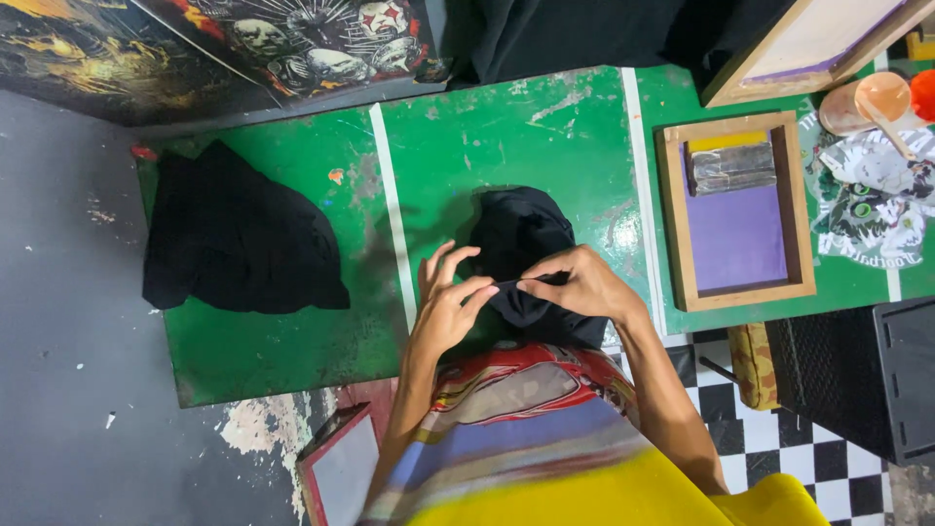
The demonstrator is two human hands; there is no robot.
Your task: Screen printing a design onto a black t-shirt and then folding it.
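A big green table (506, 127) fills most of the middle of the frame. It has white stripes on it and the paint is scratched. Grey floor shows on the left, and a black and white checked floor shows at the lower right. A dark box (867, 380) stands on that checked floor.

A pile of black cloth (239, 244) lies on the left part of the table, well apart from the hands. On the right part lies a wooden frame (737, 209) with a purple screen inside it. A grey tool rests at the top of that screen. A second wooden frame (808, 44) pokes in at the upper right corner. Below it are a small cup with a stick (872, 102) and a printed cloth with cat eyes (867, 200).

A small black cloth (521, 244) lies in the middle of the frame, at the near edge of the table, right in front of the person. Its near end hangs toward the person's bright striped shirt.

Both hands are on this small black cloth. The left hand (450, 297) pinches the cloth edge with thumb and first finger, and its other fingers stick up and spread apart. The right hand (579, 282) pinches the same edge just beside it, with its fingers curled together. The two pinches almost touch. The cloth is so dark that I cannot be sure how much of it is folded between the fingers.

A small framed board (341, 468) leans near the lower left, under the table edge.
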